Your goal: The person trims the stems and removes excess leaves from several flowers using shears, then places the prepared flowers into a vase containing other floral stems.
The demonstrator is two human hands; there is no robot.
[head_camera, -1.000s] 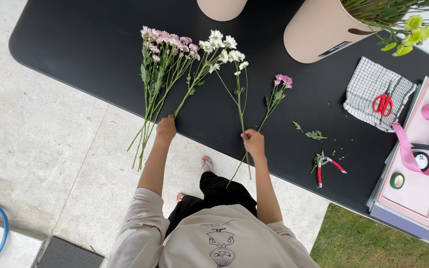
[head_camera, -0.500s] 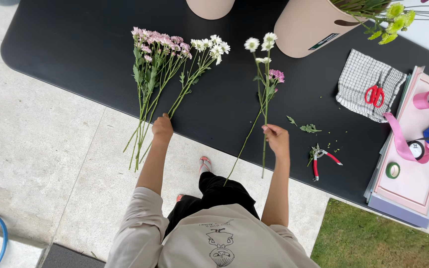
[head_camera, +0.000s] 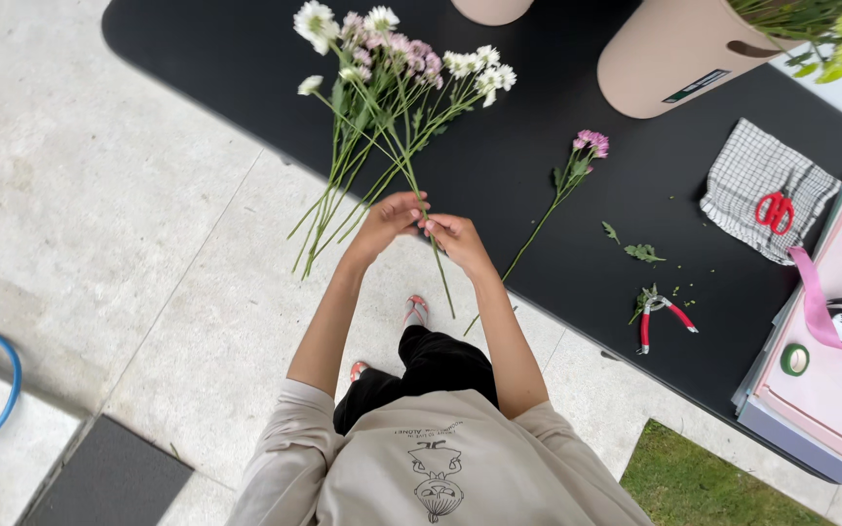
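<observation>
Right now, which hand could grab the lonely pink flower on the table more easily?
Probably the right hand: it is nearer the single pink flower, whose stem ends just beside it. The left hand lies farther away.

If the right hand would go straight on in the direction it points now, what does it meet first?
Probably the left hand: the right hand points toward it across the bunched flower stems, and the fingers nearly touch already. Depth is unclear.

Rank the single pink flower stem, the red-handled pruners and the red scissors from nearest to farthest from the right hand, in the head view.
From the right hand:
1. Single pink flower stem, lying just to its right.
2. Red-handled pruners, lower right, near the table edge.
3. Red scissors, far right, on the checked cloth.
</observation>
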